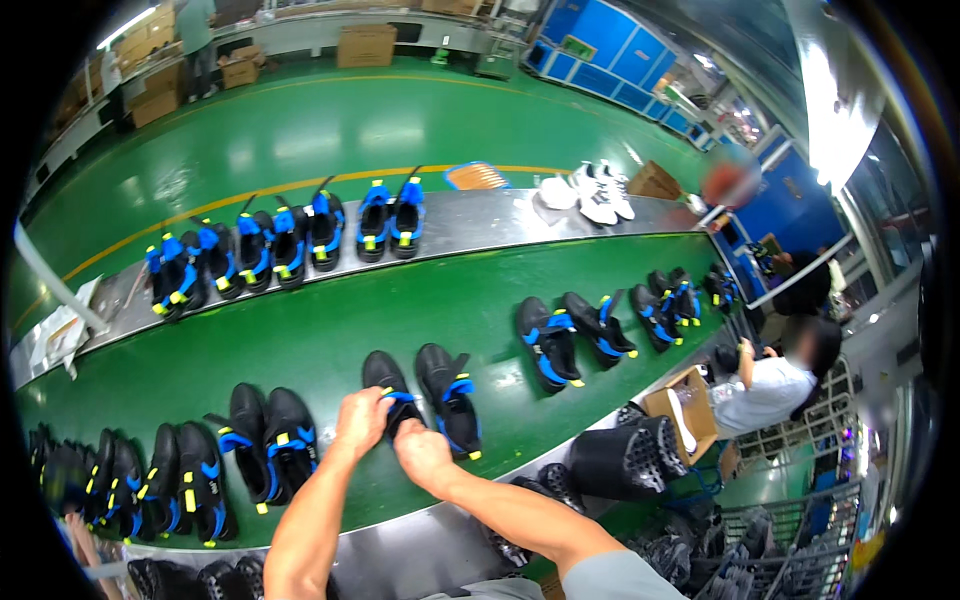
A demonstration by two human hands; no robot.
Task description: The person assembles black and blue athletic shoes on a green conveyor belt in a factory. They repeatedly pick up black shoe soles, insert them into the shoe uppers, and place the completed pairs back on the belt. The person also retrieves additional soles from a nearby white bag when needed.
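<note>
Centrally placed black-and-blue shoe (382, 368): set on the green desk (330, 362), toe pointed away.
Left hand (361, 416): fingers clamped at its blue tongue (400, 396).
Right hand (424, 452): held nearer the heel; grip cannot be told.

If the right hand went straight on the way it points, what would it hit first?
Most likely the black and blue shoe that the right hand seems to touch, though depth is unclear.

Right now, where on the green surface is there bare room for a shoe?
Two patches: the gap between the handled pair and the next pair rightward, and the strip between these and the metal ledge. Crowded: the left end, where black shoes stand close together.
</note>
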